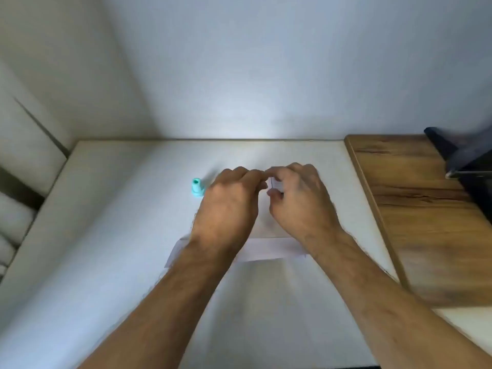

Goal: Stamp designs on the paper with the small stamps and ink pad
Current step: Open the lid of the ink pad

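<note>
A small teal stamp point(197, 187) stands upright on the white table point(106, 249), just left of my left hand point(229, 206). A white sheet of paper point(269, 250) lies under both wrists, mostly covered. My left hand and my right hand point(298, 198) meet above the paper, fingertips touching around a small pale boxy object point(276, 182). The right thumb and fingers pinch this object; what it is stays unclear in the blur. The left fingers are curled beside it, and whether they grip it is hidden.
A wooden board point(426, 209) adjoins the table on the right. A dark object point(468, 161) sits at its far right end. White walls close off the back and left.
</note>
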Available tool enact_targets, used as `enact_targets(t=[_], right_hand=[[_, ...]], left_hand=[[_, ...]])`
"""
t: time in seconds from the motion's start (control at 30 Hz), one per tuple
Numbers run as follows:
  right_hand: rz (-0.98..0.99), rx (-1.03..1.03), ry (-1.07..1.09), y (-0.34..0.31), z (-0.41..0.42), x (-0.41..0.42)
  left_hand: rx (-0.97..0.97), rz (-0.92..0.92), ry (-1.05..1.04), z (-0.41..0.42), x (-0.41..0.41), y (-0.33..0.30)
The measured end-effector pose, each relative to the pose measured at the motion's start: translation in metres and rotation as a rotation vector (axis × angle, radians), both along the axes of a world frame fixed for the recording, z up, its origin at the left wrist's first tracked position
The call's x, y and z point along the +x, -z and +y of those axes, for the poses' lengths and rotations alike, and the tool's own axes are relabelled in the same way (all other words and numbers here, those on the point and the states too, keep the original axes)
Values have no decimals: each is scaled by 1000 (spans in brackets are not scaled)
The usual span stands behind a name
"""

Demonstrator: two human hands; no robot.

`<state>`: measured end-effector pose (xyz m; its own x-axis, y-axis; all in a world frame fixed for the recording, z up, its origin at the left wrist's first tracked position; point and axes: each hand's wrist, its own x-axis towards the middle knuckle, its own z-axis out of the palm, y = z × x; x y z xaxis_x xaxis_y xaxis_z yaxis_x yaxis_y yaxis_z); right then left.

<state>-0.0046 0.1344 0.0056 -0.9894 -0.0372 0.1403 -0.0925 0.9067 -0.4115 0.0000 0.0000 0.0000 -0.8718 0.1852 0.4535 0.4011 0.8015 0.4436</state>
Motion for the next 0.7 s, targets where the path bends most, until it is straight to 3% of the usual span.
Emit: enact_targets(t=[0.2, 0.7], right_hand=[[-80, 65, 83, 3, 52, -24], [-255, -16, -83, 20, 84, -41]], left_hand=[[-40, -115, 16, 24, -11, 19], [-59, -75, 49, 29, -1, 52]])
